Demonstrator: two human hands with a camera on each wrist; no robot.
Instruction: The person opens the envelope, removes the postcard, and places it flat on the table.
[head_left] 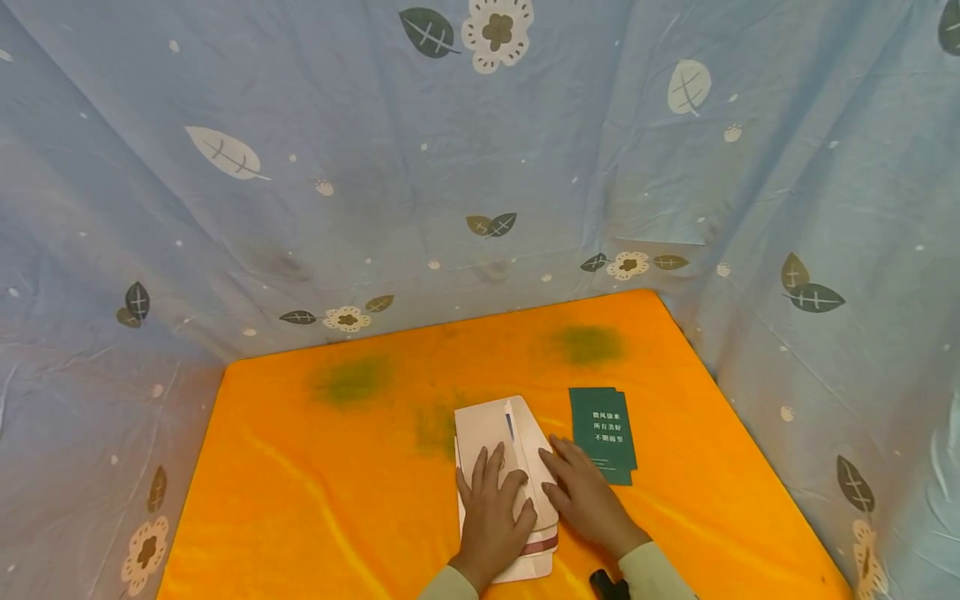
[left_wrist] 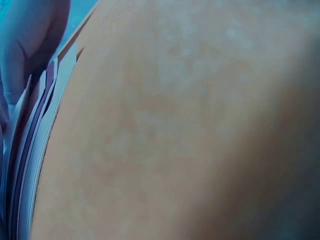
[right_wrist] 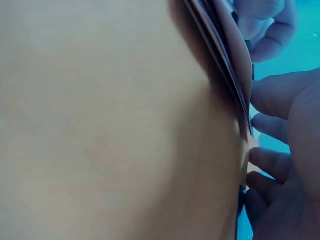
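A stack of pale envelopes (head_left: 480, 421) lies near the front of the orange surface, the top one with its long flap (head_left: 534, 433) on the right side. A narrow dark blue strip shows beside the flap's fold. My left hand (head_left: 491, 521) rests on the top envelope, fingers spread. Along the flap's right edge, the fingertips of my right hand (head_left: 588, 500) touch the paper. In the left wrist view the layered edges of the envelope stack (left_wrist: 42, 125) run down the left side. The right wrist view has the fingers (right_wrist: 272, 95) against the envelopes' edge (right_wrist: 242, 75).
Overlapping dark green cards (head_left: 603, 417) with white characters lie just right of the right hand. A small black object (head_left: 609, 586) sits by the right sleeve. The orange cloth surface (head_left: 300, 500) is bordered by a blue patterned curtain (head_left: 375, 167) at the back and sides.
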